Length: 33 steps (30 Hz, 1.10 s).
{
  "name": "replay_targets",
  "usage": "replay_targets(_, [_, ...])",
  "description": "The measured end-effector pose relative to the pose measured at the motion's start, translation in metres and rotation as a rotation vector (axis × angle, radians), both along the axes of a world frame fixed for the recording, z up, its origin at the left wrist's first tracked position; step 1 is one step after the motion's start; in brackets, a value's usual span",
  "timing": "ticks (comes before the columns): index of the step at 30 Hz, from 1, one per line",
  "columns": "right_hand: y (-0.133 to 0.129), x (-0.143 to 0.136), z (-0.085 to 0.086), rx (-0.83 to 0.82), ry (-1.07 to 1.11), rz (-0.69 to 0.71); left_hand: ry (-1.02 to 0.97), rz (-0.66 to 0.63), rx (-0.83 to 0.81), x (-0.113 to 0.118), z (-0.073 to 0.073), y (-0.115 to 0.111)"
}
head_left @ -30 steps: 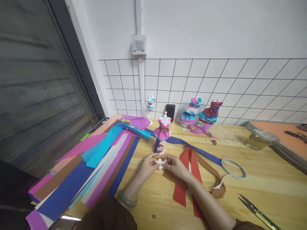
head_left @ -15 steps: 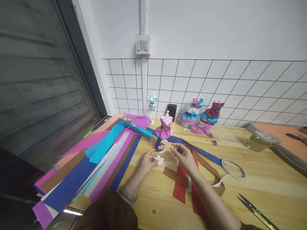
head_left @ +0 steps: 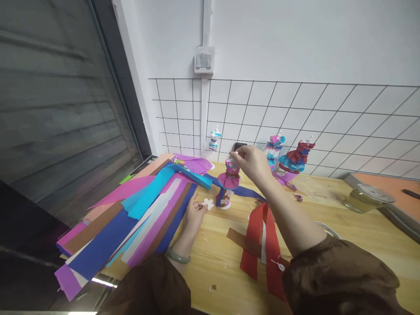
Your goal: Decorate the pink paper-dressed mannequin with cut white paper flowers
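My left hand (head_left: 194,214) pinches a pale pink paper flower (head_left: 208,204) between thumb and fingers, just left of a miniature dress form (head_left: 229,180). That form stands upright in a pink skirt with a brown waistband, and more pale flowers show on its lower part. From above, my right hand (head_left: 254,164) has its thumb and fingers closed at the form's top knob, hiding much of it. Red crepe paper strips (head_left: 254,238) lie below my right forearm, with a brown strip (head_left: 236,237) across them.
Coloured crepe strips (head_left: 101,247) cover the table's left side. Dressed miniature forms stand at the back: a small white-and-blue one (head_left: 215,142), a pink-and-blue one (head_left: 274,151) and a red one (head_left: 298,155). A clear round container (head_left: 369,197) is at right, beside an orange surface (head_left: 393,188).
My right hand has moved up and closed at the top of the dress form. My left hand has shifted slightly left and up with the paper flower. The view has shifted a little.
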State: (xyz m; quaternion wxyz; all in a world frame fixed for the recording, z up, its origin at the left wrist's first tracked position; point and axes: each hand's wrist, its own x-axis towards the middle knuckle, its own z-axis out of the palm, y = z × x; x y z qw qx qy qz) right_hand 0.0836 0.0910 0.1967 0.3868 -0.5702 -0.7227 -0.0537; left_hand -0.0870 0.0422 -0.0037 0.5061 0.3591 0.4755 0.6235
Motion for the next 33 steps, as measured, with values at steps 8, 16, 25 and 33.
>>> replay_targets(8, [0.001, 0.012, 0.012, -0.127, 0.055, 0.219, -0.078, 0.072, -0.021, -0.009, 0.005, 0.005])
replay_targets(16, [0.002, 0.021, 0.019, -0.213, 0.031, 0.324, -0.095, 0.056, -0.032, -0.008, 0.003, 0.007])
replay_targets(25, [-0.007, 0.020, 0.022, -0.199, 0.030, 0.374, -0.089, 0.042, -0.024, -0.009, -0.002, 0.008])
replay_targets(33, [-0.011, 0.019, 0.020, -0.237, 0.069, 0.384, -0.090, 0.049, -0.026, -0.010, -0.005, 0.008])
